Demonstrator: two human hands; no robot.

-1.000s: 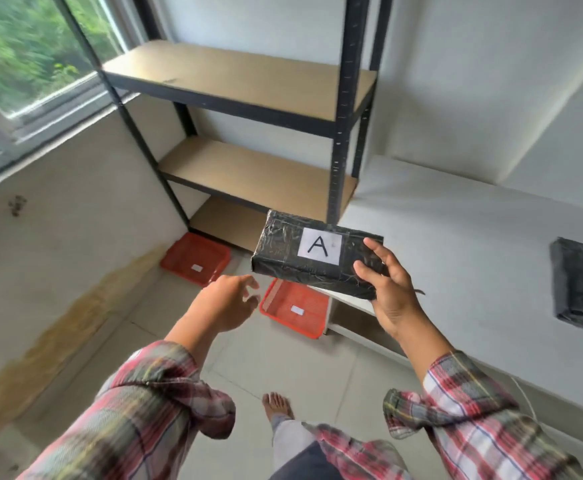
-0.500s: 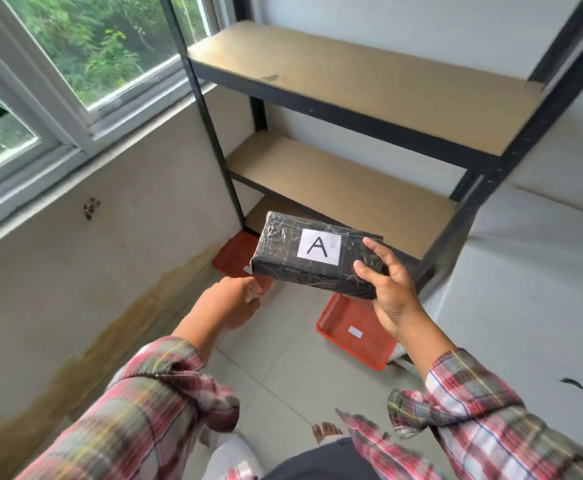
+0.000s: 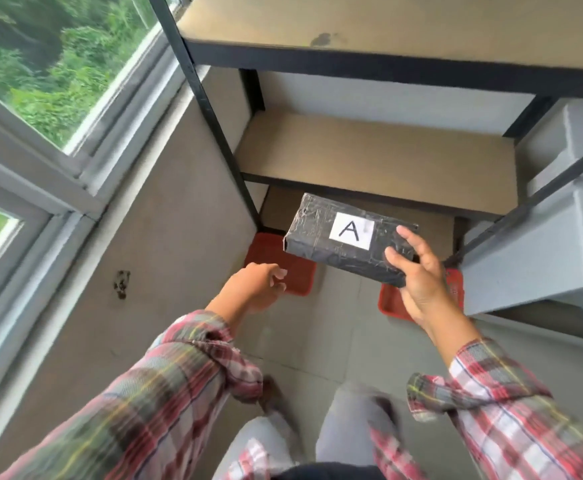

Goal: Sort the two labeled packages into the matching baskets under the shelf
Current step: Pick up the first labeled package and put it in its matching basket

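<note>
My right hand (image 3: 418, 282) grips the right end of a black wrapped package (image 3: 318, 237) with a white label marked A. I hold it level in the air in front of the shelf's lowest tiers. Below it on the floor lie two red baskets. The left basket (image 3: 269, 258) is partly hidden by the package and by my left hand (image 3: 253, 285). My left hand hovers just above the left basket's near edge, fingers loosely curled and apart, holding nothing. The right basket (image 3: 390, 301) is mostly hidden behind my right hand. No basket label is visible.
A black metal shelf (image 3: 214, 133) with tan boards stands ahead, its post close to the left wall. A grey table (image 3: 543, 254) juts in on the right, over the right basket. Windows line the left wall. My legs stand on the tiled floor (image 3: 335, 341).
I have stepped up to the shelf and the view has tilted down onto the baskets. My left hand has reached forward over the left basket. The package stays in my right hand.
</note>
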